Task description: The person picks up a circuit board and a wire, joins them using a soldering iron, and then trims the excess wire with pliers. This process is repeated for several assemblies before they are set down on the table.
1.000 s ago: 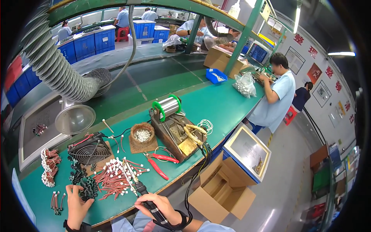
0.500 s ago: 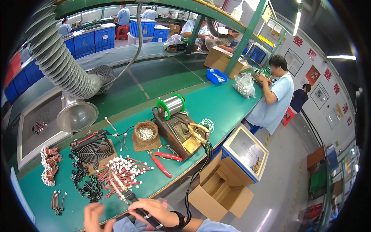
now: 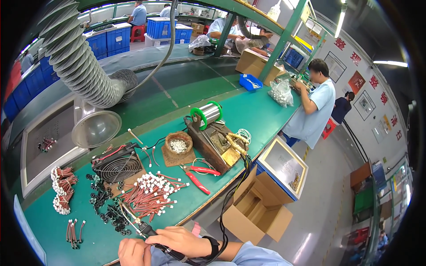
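Note:
My right hand (image 3: 179,241) grips a soldering iron (image 3: 147,229) by its black handle, with the metal tip pointing away over the bench. Close against it on the left, my left hand (image 3: 133,252) is closed, fingers curled in; what it may hold is hidden. Just beyond the iron lies a heap of red-brown wires with white connectors (image 3: 153,191). Small black parts (image 3: 113,213) are scattered beside that heap. A few wired pieces (image 3: 74,232) lie apart on the left, and bundled wires (image 3: 63,190) sit behind them.
Behind the heap stand a black fan (image 3: 116,166), a round pot of white bits (image 3: 178,145) and a solder spool (image 3: 207,114) on a stand. Red-handled pliers (image 3: 198,178) lie near the bench edge. An open carton (image 3: 255,213) is below right; a co-worker (image 3: 317,104) sits beyond.
My left hand has moved right to meet my right hand, and its fingers have closed. The soldering iron stays in my right hand. The whole view has shifted slightly.

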Available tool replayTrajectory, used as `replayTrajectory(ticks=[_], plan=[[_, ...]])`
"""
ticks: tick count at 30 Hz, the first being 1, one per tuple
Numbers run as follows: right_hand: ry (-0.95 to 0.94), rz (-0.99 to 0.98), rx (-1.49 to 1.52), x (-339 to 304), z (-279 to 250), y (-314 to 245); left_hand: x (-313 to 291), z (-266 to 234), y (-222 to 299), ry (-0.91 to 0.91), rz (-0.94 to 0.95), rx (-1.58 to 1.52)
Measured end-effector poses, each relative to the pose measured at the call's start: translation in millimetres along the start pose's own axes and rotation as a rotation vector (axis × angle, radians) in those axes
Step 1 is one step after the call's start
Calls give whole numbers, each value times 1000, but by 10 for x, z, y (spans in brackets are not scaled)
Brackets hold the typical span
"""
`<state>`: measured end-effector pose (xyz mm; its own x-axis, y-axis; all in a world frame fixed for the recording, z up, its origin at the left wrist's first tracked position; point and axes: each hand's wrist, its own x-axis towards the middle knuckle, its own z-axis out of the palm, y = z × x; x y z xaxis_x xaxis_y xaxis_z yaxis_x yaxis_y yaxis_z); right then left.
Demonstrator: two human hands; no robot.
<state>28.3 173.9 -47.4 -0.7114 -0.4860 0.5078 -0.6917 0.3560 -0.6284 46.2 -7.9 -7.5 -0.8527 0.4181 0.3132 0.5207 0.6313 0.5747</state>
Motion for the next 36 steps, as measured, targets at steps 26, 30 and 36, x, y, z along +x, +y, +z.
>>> replayTrajectory(ticks=[26,30,36], plan=[[74,97,191,-101,-91,116,152,104,66,30,5,-140],[188,102,302,-171,-59,112,193,102,144,57,-3,-176],[421,193,467,-147,80,-17,184,87,175,42,-95,-256]])
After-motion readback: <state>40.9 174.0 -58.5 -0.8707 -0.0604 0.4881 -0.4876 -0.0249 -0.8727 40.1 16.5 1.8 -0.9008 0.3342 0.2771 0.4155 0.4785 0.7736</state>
